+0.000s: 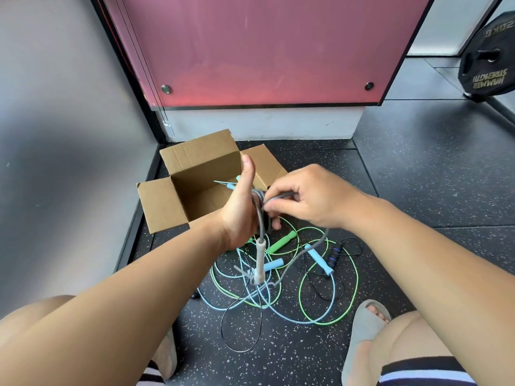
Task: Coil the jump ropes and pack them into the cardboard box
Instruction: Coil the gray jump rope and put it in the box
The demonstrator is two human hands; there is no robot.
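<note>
Left hand [239, 210] grips the gathered loops of the grey jump rope [259, 260] as an anchor, right hand [309, 199] pinches its free cord for winding, held just in front of the open cardboard box [164, 204].
</note>
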